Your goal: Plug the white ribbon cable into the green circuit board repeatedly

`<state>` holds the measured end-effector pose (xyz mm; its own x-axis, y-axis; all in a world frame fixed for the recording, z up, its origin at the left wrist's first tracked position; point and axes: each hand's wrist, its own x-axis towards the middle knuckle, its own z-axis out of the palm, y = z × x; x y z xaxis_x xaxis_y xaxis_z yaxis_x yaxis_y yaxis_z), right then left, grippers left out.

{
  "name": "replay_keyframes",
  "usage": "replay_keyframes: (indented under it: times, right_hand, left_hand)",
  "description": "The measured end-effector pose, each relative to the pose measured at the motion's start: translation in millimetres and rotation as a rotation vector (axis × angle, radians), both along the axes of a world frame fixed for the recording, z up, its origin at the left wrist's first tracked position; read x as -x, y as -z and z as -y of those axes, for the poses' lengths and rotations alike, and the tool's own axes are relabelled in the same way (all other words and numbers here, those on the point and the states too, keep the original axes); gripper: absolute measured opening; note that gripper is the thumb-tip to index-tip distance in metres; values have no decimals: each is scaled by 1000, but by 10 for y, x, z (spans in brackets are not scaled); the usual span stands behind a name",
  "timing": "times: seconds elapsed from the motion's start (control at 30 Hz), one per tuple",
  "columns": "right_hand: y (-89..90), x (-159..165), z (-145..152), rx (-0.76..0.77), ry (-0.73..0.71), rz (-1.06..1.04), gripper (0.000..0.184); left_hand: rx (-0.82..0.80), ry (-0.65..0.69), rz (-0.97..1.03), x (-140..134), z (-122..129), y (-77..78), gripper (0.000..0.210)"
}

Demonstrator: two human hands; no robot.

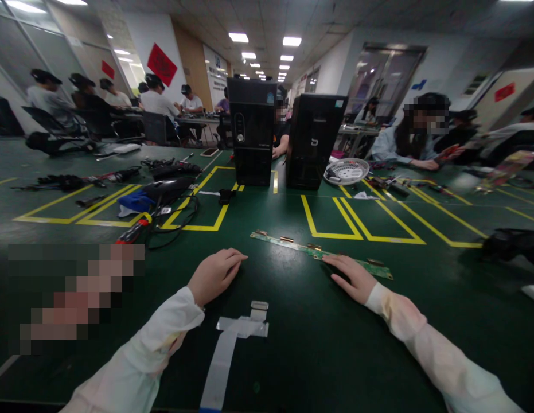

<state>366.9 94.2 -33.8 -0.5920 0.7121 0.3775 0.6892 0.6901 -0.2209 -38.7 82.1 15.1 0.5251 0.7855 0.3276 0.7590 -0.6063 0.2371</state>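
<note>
A long narrow green circuit board (299, 246) with several gold-coloured connectors lies slantwise on the dark green table. My right hand (350, 278) rests at its right part, fingers stretched out and fingertips touching or just over its near edge. To the left, my left hand (215, 276) lies on the table, apart from the board. Its fingers are bent and held together near the thumb, and nothing shows in them. Between my forearms lies a flat grey-white ribbon cable (221, 361) with a connector (260, 307) at its far end.
Two black computer towers (253, 132) (316, 140) stand upright beyond the board. A white round basket (347, 171) sits behind the right one. Cables and a black-and-red tool handle (133, 230) lie left, beside a pixelated patch. Yellow tape marks the table. Several people work around.
</note>
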Motion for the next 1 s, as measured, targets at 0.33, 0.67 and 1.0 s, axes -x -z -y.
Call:
replay_keyframes:
  times: [0.33, 0.67, 1.0]
  right_hand:
    - [-96, 942, 280, 55, -204, 31, 47]
    - [-129, 1402, 277, 118, -288, 81, 54]
    - [-81, 1066, 115, 0, -285, 45, 41]
  left_hand:
    - [-146, 93, 38, -90, 117, -45, 26]
    - [-232, 165, -54, -193, 197, -59, 24]
    - [-26, 171, -2, -171, 393, -102, 26]
